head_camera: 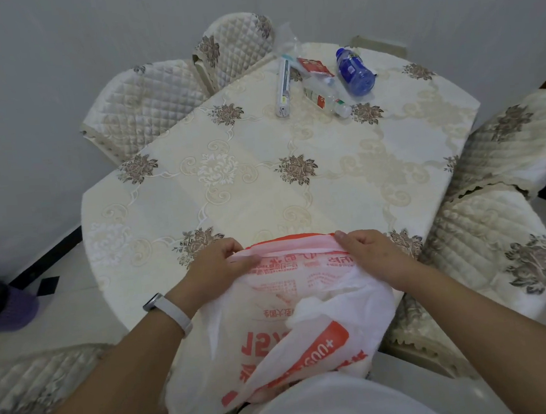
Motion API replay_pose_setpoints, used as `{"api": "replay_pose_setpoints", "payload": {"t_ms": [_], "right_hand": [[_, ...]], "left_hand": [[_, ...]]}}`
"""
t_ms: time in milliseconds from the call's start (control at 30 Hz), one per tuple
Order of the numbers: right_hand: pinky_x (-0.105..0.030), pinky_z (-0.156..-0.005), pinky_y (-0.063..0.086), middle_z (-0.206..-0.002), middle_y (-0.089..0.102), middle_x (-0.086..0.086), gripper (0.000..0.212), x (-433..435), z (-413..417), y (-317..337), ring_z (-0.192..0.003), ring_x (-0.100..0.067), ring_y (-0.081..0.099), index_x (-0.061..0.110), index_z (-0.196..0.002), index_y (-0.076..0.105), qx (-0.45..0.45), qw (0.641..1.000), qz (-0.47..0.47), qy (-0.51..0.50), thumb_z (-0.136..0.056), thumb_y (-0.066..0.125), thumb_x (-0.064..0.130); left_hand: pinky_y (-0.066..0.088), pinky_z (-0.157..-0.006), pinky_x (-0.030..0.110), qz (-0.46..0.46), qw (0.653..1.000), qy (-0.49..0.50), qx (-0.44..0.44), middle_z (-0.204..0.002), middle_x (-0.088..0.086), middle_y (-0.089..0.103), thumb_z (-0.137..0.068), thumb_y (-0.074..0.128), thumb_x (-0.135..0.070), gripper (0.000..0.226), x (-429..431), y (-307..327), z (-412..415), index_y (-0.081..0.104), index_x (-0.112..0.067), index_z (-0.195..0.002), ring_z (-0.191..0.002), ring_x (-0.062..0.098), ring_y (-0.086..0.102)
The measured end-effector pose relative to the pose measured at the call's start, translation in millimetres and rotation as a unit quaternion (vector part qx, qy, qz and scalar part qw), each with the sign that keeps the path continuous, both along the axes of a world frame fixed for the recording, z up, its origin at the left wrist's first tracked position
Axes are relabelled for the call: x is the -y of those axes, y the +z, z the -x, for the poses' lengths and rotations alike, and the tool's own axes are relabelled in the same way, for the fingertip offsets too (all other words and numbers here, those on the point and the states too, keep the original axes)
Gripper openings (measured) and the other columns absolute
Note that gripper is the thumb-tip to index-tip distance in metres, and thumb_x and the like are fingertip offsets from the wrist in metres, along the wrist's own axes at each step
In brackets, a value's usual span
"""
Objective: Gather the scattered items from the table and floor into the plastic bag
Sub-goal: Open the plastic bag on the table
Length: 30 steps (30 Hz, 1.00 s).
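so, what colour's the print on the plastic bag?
Red-orange, on a white plastic bag; head view.

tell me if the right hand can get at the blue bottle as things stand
Probably not yet: the right hand grips the plastic bag at the near edge, and the blue bottle lies across the table. Nothing blocks the path, though.
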State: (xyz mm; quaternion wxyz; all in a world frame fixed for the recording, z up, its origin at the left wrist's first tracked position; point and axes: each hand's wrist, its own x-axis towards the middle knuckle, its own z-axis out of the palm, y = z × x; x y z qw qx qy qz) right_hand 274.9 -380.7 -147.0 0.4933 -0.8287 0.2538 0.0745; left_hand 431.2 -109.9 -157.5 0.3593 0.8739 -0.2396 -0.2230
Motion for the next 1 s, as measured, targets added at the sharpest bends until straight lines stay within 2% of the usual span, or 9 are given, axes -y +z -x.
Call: {"api": "replay_pose_setpoints", "payload": {"t_ms": [100, 200, 367, 467, 567, 733, 833, 933, 1000], "right_hand": [[-0.031, -0.057, 0.029, -0.065, 0.043, 0.000, 0.059, 4.4, -6.5, -11.6, -0.056, -0.014, 0.041, 0.007, -0.069, 0.047, -0.032, 0.997, 0.058, 0.037, -0.087, 0.058, 0.062], [-0.033, -0.056, 0.028, -0.061, 0.041, 0.000, 0.049, 5.1, -18.1, -23.2, -0.056, -0.017, 0.041, 0.015, -0.067, 0.040, -0.042, 0.991, 0.120, 0.031, -0.092, 0.054, 0.055], [-0.040, -0.088, 0.045, -0.117, 0.054, -0.008, 0.044, -5.2, -29.0, -20.0, -0.106, -0.027, 0.054, 0.013, -0.120, 0.056, 0.043, 0.971, 0.236, -0.001, -0.089, 0.059, 0.045], [-0.039, -0.090, 0.043, -0.120, 0.055, -0.009, 0.048, -19.4, -17.1, -1.1, -0.106, -0.025, 0.052, 0.009, -0.121, 0.057, 0.224, 0.904, 0.355, 0.081, -0.087, 0.052, 0.044], [-0.036, -0.087, 0.047, -0.113, 0.060, -0.002, 0.047, -34.0, -7.2, 2.9, -0.102, -0.020, 0.055, 0.014, -0.118, 0.060, 0.199, 0.898, 0.309, 0.244, -0.089, 0.047, 0.048], [-0.036, -0.089, 0.046, -0.120, 0.057, 0.000, 0.067, -48.8, -4.8, -36.5, -0.103, -0.020, 0.054, 0.022, -0.136, 0.047, 0.051, 0.853, 0.339, 0.394, -0.084, 0.052, 0.065], [-0.038, -0.092, 0.044, -0.116, 0.061, 0.000, 0.081, -53.1, 1.0, -50.9, -0.103, -0.021, 0.056, 0.026, -0.141, 0.040, -0.011, 0.835, 0.359, 0.418, -0.078, 0.048, 0.076], [-0.033, -0.084, 0.046, -0.107, 0.066, 0.000, 0.066, -55.9, 9.1, -52.8, -0.095, -0.020, 0.061, 0.026, -0.132, 0.050, -0.057, 0.831, 0.350, 0.429, -0.082, 0.052, 0.068], [-0.031, -0.077, 0.048, -0.103, 0.068, 0.001, 0.047, -55.0, 17.1, -49.7, -0.092, -0.019, 0.062, 0.025, -0.125, 0.057, -0.061, 0.843, 0.338, 0.414, -0.089, 0.053, 0.055]], "left_hand": [[0.039, -0.061, 0.036, -0.078, 0.995, -0.066, 0.024, -0.068, -0.001, 0.059, -0.082, 0.074, -0.047, 0.035, 2.8, -14.0, -4.0, 0.056, -0.020, -0.068, -0.065, 0.014, 0.055], [0.035, -0.059, 0.032, -0.062, 0.997, -0.014, 0.040, -0.062, 0.000, 0.055, -0.092, 0.065, -0.034, 0.035, 11.9, -21.7, -8.8, 0.056, -0.015, -0.064, -0.057, 0.015, 0.047], [0.046, -0.085, 0.035, -0.052, 0.997, 0.034, 0.047, -0.111, 0.000, 0.058, -0.083, 0.074, -0.044, 0.047, 25.4, -15.7, -8.0, 0.058, -0.020, -0.121, -0.099, 0.018, 0.056], [0.040, -0.100, 0.034, -0.004, 0.978, -0.010, 0.207, -0.124, 0.005, 0.055, -0.081, 0.070, -0.044, 0.057, 11.9, 6.0, 9.4, 0.056, -0.015, -0.129, -0.116, 0.019, 0.049], [0.039, -0.101, 0.033, 0.020, 0.963, -0.066, 0.259, -0.124, 0.007, 0.059, -0.080, 0.059, -0.052, 0.057, -6.0, 17.8, 40.5, 0.062, -0.014, -0.121, -0.117, 0.019, 0.051], [0.032, -0.116, 0.043, -0.163, 0.983, 0.018, 0.079, -0.161, 0.006, 0.024, -0.072, 0.072, -0.064, 0.109, -26.3, -9.6, 60.2, 0.017, -0.021, -0.155, -0.148, 0.025, 0.024], [0.044, -0.087, 0.034, -0.122, 0.982, 0.126, -0.074, -0.138, 0.008, 0.049, -0.081, 0.075, -0.042, 0.085, -24.6, -25.7, 52.6, 0.029, -0.016, -0.148, -0.124, 0.030, 0.051], [0.038, -0.069, 0.033, -0.116, 0.983, 0.131, -0.047, -0.094, 0.003, 0.058, -0.090, 0.064, -0.033, 0.026, -21.0, -40.6, 48.8, 0.052, -0.016, -0.106, -0.097, 0.032, 0.061], [0.036, -0.066, 0.033, -0.091, 0.987, 0.130, -0.016, -0.083, 0.002, 0.056, -0.092, 0.060, -0.031, 0.017, -19.5, -46.7, 45.9, 0.052, -0.016, -0.092, -0.088, 0.033, 0.060]]}}
